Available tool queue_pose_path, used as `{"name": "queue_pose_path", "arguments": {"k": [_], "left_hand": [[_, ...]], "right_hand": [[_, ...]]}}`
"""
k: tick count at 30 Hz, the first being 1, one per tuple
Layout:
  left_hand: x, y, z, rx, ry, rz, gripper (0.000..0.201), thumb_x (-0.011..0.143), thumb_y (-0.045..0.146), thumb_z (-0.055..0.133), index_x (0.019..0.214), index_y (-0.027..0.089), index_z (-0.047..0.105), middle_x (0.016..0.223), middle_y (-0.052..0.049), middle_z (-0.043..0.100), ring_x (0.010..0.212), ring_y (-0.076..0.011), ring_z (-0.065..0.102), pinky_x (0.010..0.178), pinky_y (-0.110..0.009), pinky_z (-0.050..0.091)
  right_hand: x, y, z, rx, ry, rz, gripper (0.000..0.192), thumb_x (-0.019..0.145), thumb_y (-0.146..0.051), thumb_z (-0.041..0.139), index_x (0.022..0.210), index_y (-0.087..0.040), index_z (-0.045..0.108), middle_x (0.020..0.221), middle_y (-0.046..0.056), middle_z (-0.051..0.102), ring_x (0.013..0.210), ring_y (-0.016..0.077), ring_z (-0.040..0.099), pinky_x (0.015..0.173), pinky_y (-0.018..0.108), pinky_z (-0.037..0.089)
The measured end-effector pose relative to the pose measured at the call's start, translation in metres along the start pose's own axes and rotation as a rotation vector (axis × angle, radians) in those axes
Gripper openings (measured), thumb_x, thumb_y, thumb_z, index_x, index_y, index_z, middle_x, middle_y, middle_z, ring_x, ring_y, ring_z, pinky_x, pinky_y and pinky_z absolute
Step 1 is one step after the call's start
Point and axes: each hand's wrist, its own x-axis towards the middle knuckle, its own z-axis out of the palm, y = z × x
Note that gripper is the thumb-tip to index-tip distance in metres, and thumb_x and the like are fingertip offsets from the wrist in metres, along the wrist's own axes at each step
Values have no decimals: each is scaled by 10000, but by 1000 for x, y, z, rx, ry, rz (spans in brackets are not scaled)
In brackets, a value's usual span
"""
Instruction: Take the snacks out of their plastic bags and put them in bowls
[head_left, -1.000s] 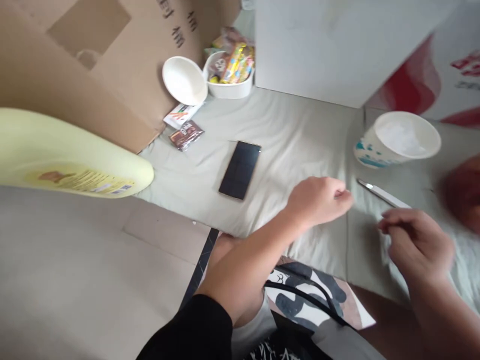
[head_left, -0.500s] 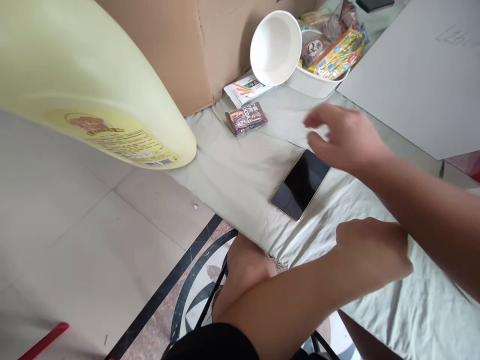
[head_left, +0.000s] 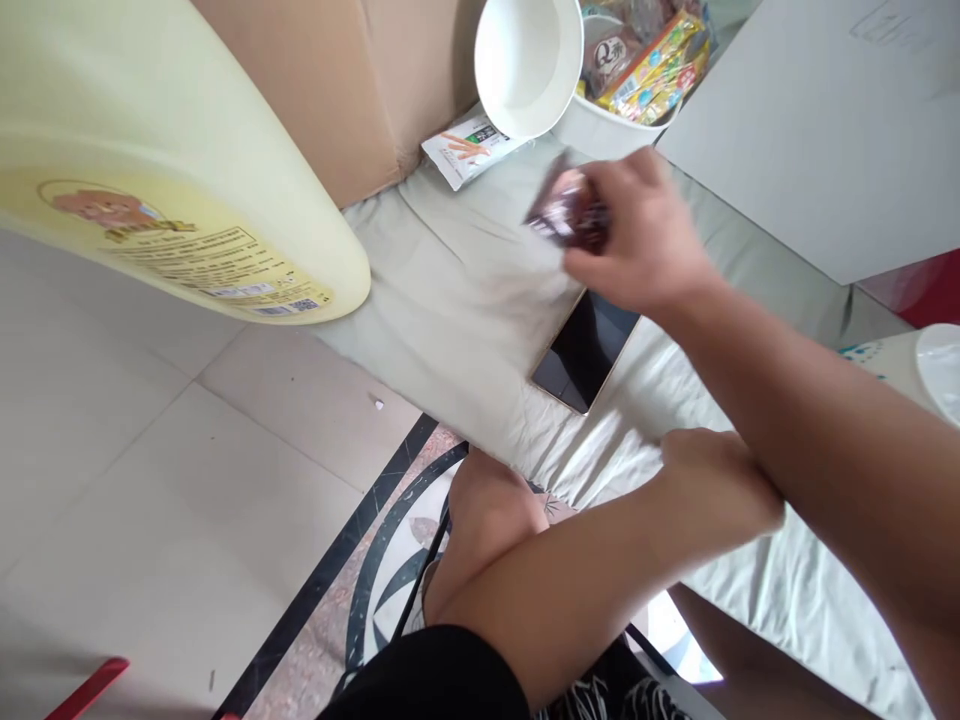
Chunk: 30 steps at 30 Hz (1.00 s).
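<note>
Two hands: the right hand (head_left: pixel 637 240) grasps a brown packet (head_left: pixel 566 208) at the phone's (head_left: pixel 585 348) twelve o'clock; the left hand (head_left: pixel 720 490) rests clenched on the cloth (head_left: pixel 465 290).

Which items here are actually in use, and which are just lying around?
In use: right hand gripping the brown snack packet; left hand resting on the cloth.
Lying about: phone, white bowl, snack tub, orange-printed packet.

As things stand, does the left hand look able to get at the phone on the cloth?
Probably yes. The left hand rests fisted on the cloth, close to the phone, with only bare fabric between. The right hand, holding a dark snack packet, crosses above the phone's far end, but the near edge lies uncovered.
</note>
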Motion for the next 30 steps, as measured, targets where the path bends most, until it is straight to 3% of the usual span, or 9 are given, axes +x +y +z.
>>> {"name": "queue_pose_path", "arguments": {"k": [3, 5, 7, 10, 13, 16, 24, 27, 30], "left_hand": [[-4, 3, -4, 184, -244, 130, 319, 842, 218, 640, 1128, 176, 775, 1137, -143, 786, 1062, -336, 735, 837, -439, 613], [-5, 7, -6, 268, -268, 164, 416, 875, 241, 592, 1258, 152, 729, 1251, -195, 742, 1127, -350, 715, 853, -442, 596], [-2, 12, -5, 272, -238, 180, 467, 903, 255, 560, 1337, 143, 688, 1306, -215, 722, 1167, -344, 705, 877, -424, 581], [9, 21, 4, 289, -322, 177, 487, 931, 385, 567, 1327, 130, 691, 1280, -228, 738, 1144, -354, 713, 875, -426, 566], [23, 27, 25, 244, -404, 170, 586, 902, 583, 609, 1234, 113, 720, 1221, -222, 756, 1076, -352, 720, 842, -426, 558], [36, 21, 49, -14, -346, 180, 610, 878, 645, 649, 1209, 137, 706, 1141, -175, 780, 1036, -302, 724, 852, -391, 562], [58, 13, 68, -853, -132, -14, 571, 789, 706, 772, 1012, 185, 704, 1064, -118, 802, 1035, -235, 758, 956, -371, 581], [65, 19, 70, -954, -97, -49, 521, 687, 560, 915, 1024, 217, 715, 921, -33, 795, 875, -189, 762, 849, -315, 603], [74, 20, 68, -970, 144, 9, 463, 664, 385, 941, 1043, 249, 711, 901, 22, 782, 845, -166, 753, 789, -275, 599]], "right_hand": [[-92, 13, -57, 134, 334, 220, 327, 782, -307, 718, 1098, -285, 636, 1149, 102, 606, 1000, 267, 677, 834, 488, 545], [-165, 26, -78, 292, 432, 489, 244, 772, -342, 756, 988, -383, 651, 1010, 65, 642, 945, 281, 700, 802, 513, 525], [-233, 37, -83, 379, 644, 669, 245, 648, -411, 845, 820, -393, 671, 885, 69, 668, 914, 347, 724, 800, 576, 502], [-301, 45, -76, 457, 700, 863, 294, 642, -486, 817, 905, -439, 694, 977, 100, 737, 922, 391, 741, 801, 608, 503], [-323, 47, -65, 552, 700, 930, 465, 637, -441, 817, 1069, -413, 647, 938, 77, 704, 805, 343, 726, 783, 570, 531], [-323, 54, -59, 578, 777, 878, 520, 647, -479, 824, 1071, -371, 544, 934, 48, 648, 793, 291, 695, 784, 511, 555], [-344, 82, -62, 625, 841, 579, 643, 803, -598, 722, 1238, -309, 347, 1364, 139, 601, 1288, 286, 637, 1087, 526, 526], [-350, 78, -68, 573, 748, 519, 579, 836, -526, 697, 1260, -310, 367, 1432, 153, 575, 1382, 290, 590, 1123, 524, 515], [-356, 77, -76, 442, 588, 461, 484, 825, -248, 660, 1269, -285, 470, 1422, 143, 613, 1401, 296, 575, 1150, 517, 490]]}}
